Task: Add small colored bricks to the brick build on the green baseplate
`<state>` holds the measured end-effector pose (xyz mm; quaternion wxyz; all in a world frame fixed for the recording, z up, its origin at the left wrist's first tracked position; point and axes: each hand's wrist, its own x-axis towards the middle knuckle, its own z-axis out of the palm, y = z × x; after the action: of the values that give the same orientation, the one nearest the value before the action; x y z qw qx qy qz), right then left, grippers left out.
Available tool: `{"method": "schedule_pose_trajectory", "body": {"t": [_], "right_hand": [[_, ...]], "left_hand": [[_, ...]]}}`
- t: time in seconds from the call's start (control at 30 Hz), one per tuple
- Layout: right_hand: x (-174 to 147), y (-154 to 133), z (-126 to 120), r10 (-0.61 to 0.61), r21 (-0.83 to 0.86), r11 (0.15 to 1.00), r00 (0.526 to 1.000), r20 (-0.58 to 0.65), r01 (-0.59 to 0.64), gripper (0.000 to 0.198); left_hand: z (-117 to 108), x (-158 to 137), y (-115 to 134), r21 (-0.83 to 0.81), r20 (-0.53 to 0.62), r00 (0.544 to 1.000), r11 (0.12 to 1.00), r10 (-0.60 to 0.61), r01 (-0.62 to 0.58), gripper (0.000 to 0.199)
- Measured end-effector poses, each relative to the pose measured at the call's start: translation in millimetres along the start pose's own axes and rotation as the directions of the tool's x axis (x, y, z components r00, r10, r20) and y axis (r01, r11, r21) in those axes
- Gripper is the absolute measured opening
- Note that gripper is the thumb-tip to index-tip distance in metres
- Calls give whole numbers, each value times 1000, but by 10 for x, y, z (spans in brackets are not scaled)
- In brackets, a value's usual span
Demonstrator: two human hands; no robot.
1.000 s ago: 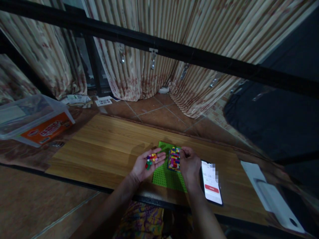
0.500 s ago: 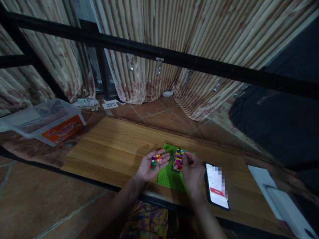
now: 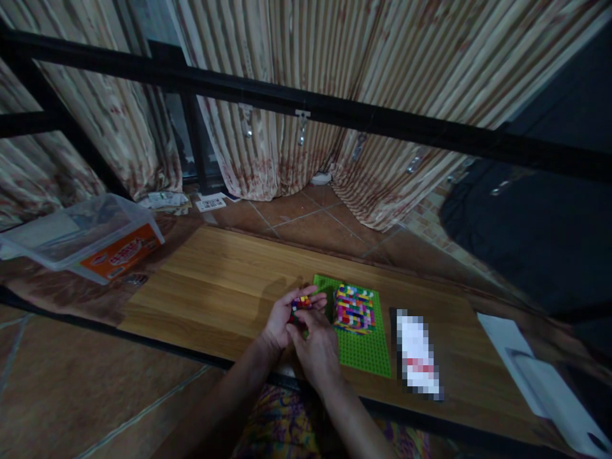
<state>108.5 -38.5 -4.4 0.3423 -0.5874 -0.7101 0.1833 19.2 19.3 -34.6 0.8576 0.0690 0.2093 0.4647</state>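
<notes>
My left hand [image 3: 278, 322] is palm up, cupping a small heap of coloured toy bricks [image 3: 301, 303], with its fingers stretched to the right. Over that palm, my right hand [image 3: 316, 347] has its thumb and forefinger pinched together at the bricks, covering part of the heap. To the right of both hands lies a green studded baseplate [image 3: 366, 360]. A block built of many-coloured toy bricks [image 3: 354, 309] stands on its upper part, with a dark gap in the middle. Neither hand touches this block.
A phone [image 3: 418, 357], its screen blurred out, lies right of the baseplate on the wooden tabletop [image 3: 215, 274]. At the left stands a clear plastic box [image 3: 109, 229] with an orange label. White flat items [image 3: 511, 357] lie at the right end. A black bar [image 3: 335, 105] crosses beyond the table.
My right hand has moved left from the brick block to the bricks in my left palm, uncovering the block and the baseplate's right side. My left hand has stayed nearly still.
</notes>
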Motion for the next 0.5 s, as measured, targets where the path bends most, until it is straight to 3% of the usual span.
{"method": "schedule_pose_trajectory", "body": {"t": [0.23,0.5], "right_hand": [[-38,50,7,95,136,987,995,-25,-91,20],[-130,-17,-9,61,291,954,996,58,-75,25]], "left_hand": [[32,-23,9,-27,-5,1000,1000,-13,13,33],[56,-27,10,-30,-81,995,998,58,-61,31]]}}
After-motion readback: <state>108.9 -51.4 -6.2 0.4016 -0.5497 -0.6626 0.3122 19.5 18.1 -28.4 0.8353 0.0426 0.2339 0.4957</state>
